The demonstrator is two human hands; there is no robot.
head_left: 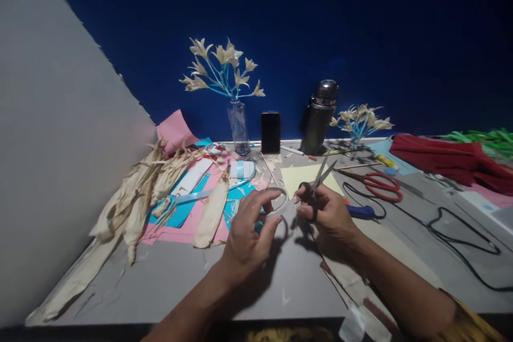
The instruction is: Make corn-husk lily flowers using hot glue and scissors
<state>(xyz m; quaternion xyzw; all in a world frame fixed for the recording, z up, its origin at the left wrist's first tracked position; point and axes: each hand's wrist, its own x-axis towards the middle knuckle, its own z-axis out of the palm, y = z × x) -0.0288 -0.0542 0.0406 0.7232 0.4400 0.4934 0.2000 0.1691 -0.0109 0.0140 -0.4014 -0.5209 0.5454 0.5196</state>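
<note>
My left hand [251, 227] is closed round the rim of a roll of tape [285, 203], a pale ring held above the table. From the roll a whitish, see-through strip of tape [289, 215] reaches across to the fingertips of my right hand [329, 212]. That hand is closed round a pair of scissors [320, 173] with dark handles; the parted blades point up and away from me. Whether its fingertips also pinch the strip, I cannot tell. Beyond the right hand lies a yellow paper sheet [294, 175].
Dried corn husks [136, 192] and pink paper [160, 232] cover the left. Flowers in a glass vase [239, 128], a phone [271, 131], a flask [319, 120] and smaller flowers [358, 120] stand at the back. Red-handled scissors [382, 187], a black cable [430, 223] and red cloth [444, 157] lie right.
</note>
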